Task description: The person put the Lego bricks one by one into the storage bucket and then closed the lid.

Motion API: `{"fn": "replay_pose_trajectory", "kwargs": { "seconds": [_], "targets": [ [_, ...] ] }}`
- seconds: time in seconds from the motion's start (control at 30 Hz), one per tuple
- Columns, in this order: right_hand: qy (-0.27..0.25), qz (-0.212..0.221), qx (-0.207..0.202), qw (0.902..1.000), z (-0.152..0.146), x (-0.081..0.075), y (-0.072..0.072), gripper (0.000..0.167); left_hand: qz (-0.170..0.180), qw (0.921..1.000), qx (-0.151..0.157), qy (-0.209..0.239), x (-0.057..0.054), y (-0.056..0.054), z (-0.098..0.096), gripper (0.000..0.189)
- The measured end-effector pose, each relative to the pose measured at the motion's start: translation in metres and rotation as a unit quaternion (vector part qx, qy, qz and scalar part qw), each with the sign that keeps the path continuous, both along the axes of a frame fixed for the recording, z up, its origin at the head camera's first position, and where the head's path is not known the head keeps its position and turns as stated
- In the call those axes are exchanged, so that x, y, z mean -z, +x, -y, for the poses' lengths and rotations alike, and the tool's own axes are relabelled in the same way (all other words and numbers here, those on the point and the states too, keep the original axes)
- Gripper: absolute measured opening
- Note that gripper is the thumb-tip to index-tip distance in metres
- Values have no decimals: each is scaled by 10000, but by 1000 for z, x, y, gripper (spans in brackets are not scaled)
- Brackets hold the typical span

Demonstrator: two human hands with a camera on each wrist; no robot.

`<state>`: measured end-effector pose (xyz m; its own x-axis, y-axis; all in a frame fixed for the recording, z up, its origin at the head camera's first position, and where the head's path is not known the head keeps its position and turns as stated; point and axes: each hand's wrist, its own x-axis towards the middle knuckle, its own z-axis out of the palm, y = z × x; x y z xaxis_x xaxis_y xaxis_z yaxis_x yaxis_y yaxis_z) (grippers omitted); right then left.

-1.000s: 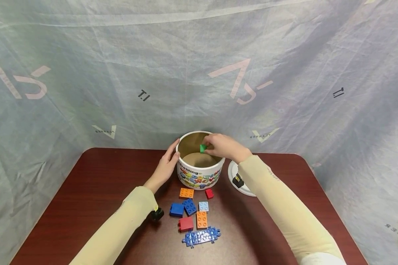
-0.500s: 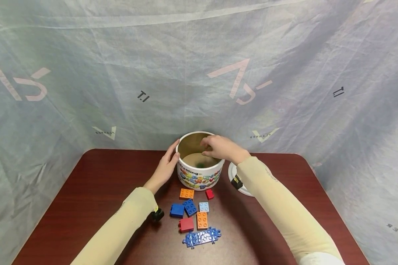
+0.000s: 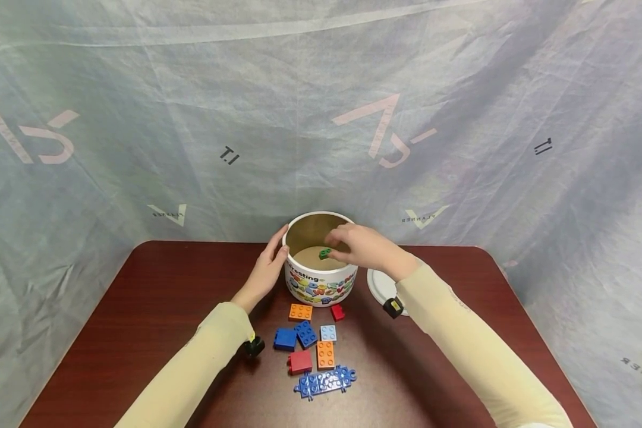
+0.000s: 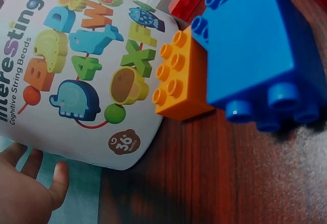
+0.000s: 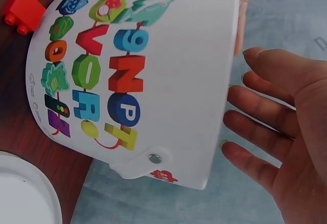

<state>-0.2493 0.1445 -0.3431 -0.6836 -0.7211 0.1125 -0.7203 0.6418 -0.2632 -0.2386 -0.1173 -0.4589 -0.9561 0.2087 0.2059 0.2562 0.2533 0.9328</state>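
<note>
A white bucket [image 3: 321,284] printed with colourful letters stands at the back of the table. My left hand [image 3: 264,270] rests against its left side, fingers extended along the outer wall near the rim; it also shows in the left wrist view [image 4: 30,191]. Over the bucket's right rim, my right hand [image 3: 366,249] reaches above the opening with loosely bent fingers. Inside the bucket, a small green toy brick [image 3: 324,254] shows just by the right fingertips. In the right wrist view, the right hand [image 5: 291,106] has its thumb and fingers apart, with nothing between them.
In front of the bucket lie orange bricks [image 3: 301,312], blue bricks [image 3: 286,339], red bricks [image 3: 300,362], a light blue brick [image 3: 328,333] and a blue wagon base [image 3: 326,382]. The white lid [image 3: 381,285] lies to its right. A grey sheet [image 3: 299,119] hangs behind.
The right hand has let go of the green brick, which has dropped into the bucket. That hand has shifted slightly right and towards me. The left hand has stayed on the bucket.
</note>
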Motion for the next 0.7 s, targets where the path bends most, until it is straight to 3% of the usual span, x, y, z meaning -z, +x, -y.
{"fn": "replay_pose_trajectory", "kwargs": {
  "seconds": [0.33, 0.7],
  "targets": [
    [-214, -471, -365, 9980, -15, -4, 31, 22, 101, 9999, -30, -22, 1, 0, 0, 57],
    [-382, -390, -450, 9975, -30, 3, 64, 27, 87, 9999, 17, 78, 3, -1, 0, 57]
  ]
}}
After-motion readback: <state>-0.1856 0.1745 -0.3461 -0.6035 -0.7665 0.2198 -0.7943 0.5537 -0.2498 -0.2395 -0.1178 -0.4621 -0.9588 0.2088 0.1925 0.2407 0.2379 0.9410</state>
